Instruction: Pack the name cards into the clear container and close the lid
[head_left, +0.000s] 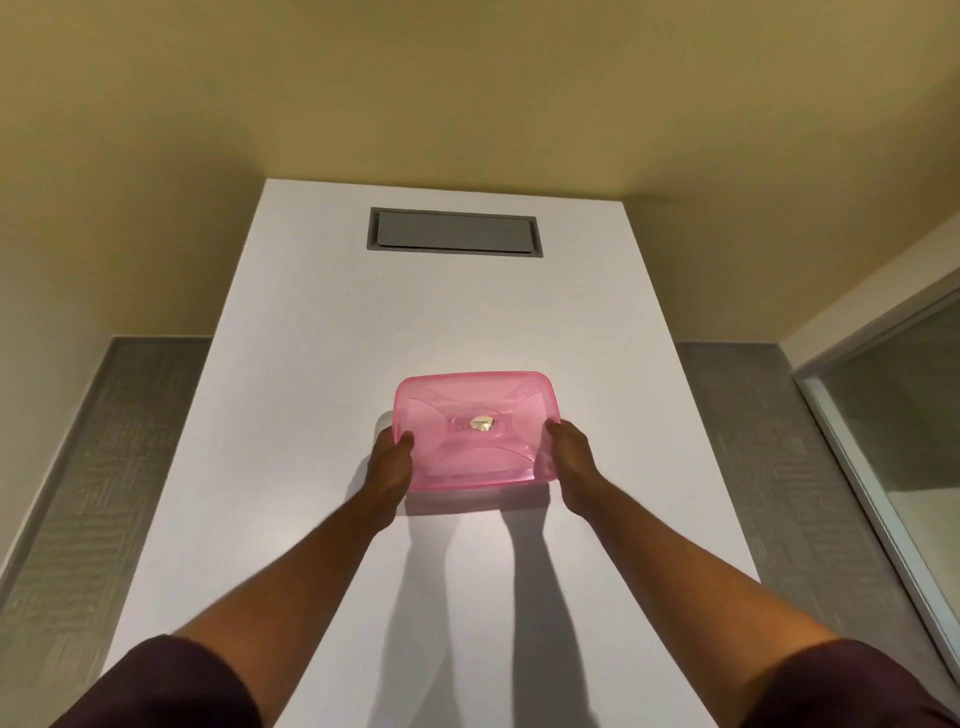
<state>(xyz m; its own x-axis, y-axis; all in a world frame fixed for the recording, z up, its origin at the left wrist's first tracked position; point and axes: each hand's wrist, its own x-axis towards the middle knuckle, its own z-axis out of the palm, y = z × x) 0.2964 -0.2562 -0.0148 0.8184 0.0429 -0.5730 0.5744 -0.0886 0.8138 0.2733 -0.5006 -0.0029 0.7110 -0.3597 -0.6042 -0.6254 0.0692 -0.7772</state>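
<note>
A rectangular container with a translucent pink lid (474, 415) sits in the middle of the white table (311, 364). The lid lies on top of it, with a small gold sticker at its centre. My left hand (390, 460) grips the container's left side, thumb on the lid's edge. Its right side is held the same way by my right hand (570, 457). No name cards show outside the container; pale shapes under the lid are too faint to identify.
A grey cable hatch (454, 232) is set flush into the table's far end. Grey carpet (104, 467) lies on both sides of the table. A glass partition (893, 415) stands at the right, and yellow walls close in behind.
</note>
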